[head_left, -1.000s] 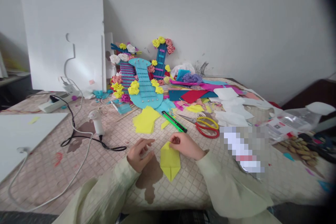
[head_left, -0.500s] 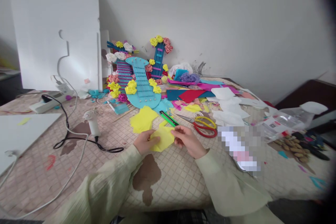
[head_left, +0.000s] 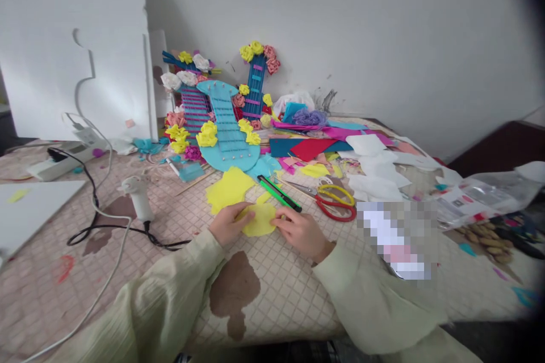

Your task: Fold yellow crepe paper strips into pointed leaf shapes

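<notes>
Your left hand (head_left: pixel 230 224) and right hand (head_left: pixel 300 232) pinch opposite edges of the yellow sheet (head_left: pixel 261 220) over the desk (head_left: pixel 289 300). Shaping appears in progress; the next move likely calls for light, even tension.

Held yellow sheet (head_left: pixel 260 222): matt paper; scissor blades (head_left: pixel 301 188): metal; cutter (head_left: pixel 279 193): plastic.

There are two hands (head_left: pixel 230 224), one held yellow paper piece (head_left: pixel 261 221), one green cutter (head_left: pixel 280 193), two scissor handles (head_left: pixel 342 219), three guitar-shaped pieces (head_left: pixel 230 125), one white corded tool (head_left: pixel 140 198), one power strip (head_left: pixel 55 167), one purple yarn bundle (head_left: pixel 309 117) and one red sheet (head_left: pixel 313 149).
</notes>
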Motion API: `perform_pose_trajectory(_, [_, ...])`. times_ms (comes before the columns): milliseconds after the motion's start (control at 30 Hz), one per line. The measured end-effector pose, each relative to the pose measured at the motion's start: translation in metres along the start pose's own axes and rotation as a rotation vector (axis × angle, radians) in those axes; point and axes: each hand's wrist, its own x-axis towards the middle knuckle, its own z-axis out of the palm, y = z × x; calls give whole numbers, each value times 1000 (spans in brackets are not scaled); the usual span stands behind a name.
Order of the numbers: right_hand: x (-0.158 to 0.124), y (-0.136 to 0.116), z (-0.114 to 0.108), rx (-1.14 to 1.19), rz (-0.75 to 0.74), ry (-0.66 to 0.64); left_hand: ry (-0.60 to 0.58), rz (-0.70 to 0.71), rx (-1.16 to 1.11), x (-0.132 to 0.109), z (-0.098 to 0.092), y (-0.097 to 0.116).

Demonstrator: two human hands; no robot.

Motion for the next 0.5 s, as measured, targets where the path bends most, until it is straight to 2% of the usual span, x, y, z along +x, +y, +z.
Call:
perform_pose_trajectory(100, [-4,-1,4,20,27,5,165,139,278,-12,-4,-7])
perform_pose_trajectory(167, [-7,-1,6,41,59,6,233,304,381,-20,-6,-13])
perform_pose_trajectory(267, [-8,-2,7,77,86,-21,243,471,439,-27,-7,-20])
perform_pose_trajectory(333, [-7,-1,7,104,93,-37,214,457,447,-28,-7,-20])
perform_pose_trajectory(500, [-5,0,7,127,111,-41,195,235,417,-26,-5,-18])
